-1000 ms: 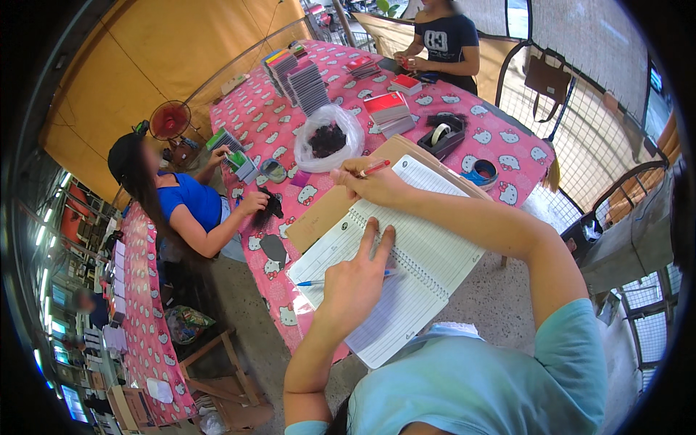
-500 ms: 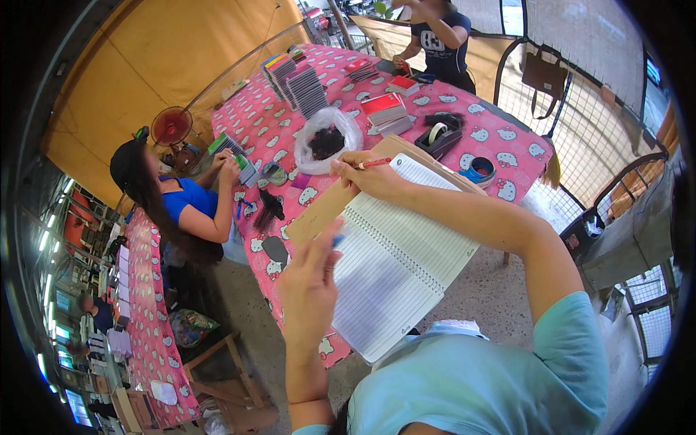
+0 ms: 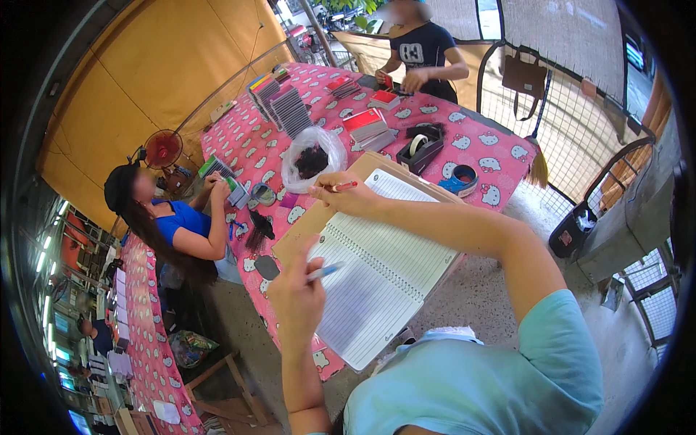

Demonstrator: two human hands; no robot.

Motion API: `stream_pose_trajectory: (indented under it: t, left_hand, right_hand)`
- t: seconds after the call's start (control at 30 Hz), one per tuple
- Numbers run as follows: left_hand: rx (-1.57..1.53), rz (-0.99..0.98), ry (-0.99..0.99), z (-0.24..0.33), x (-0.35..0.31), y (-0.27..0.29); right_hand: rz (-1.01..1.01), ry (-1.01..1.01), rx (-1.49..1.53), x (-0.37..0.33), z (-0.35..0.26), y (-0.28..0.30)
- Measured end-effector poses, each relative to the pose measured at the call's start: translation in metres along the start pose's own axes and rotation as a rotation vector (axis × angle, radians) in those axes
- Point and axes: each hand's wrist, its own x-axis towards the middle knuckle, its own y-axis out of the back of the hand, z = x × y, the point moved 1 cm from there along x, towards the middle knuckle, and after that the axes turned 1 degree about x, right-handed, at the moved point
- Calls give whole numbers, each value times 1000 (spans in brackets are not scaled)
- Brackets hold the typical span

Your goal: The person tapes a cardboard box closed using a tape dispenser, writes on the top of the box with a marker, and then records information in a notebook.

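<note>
While the pink-covered table (image 3: 475,148) spreads out ahead of us, our spiral notebook (image 3: 362,312) lies across its near edge, both lined pages facing up. A brown folder (image 3: 296,238) sticks out from under its far side. Beyond that we see a plastic bag (image 3: 337,156) of black hair and a dark tape dispenser (image 3: 417,161). Our right hand (image 3: 351,196) is at the notebook's far edge, fingers pinched around a red pen (image 3: 343,186). Our left hand (image 3: 297,290), partly blurred, is raised above the left page, fingers curled on a blue pen (image 3: 328,270). A second ago that pen lay on the page under our flat palm; now it is off the paper. We judge that this uncovers the left page, with writing apparently paused.
</note>
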Motion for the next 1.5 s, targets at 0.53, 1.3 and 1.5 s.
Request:
stream_pose_trajectory:
  t: [0.53, 1.3, 1.5]
  left_hand:
    - [434, -554, -26, 27, -7, -46]
    - [435, -554, -1, 17, -11, -48]
    - [418, -530, -9, 14, -12, -49]
  right_hand:
    - [53, 14, -57, 1, 1, 3]
    - [111, -4, -15, 3, 3, 22]
    - [173, -225, 495, 12, 11, 41]
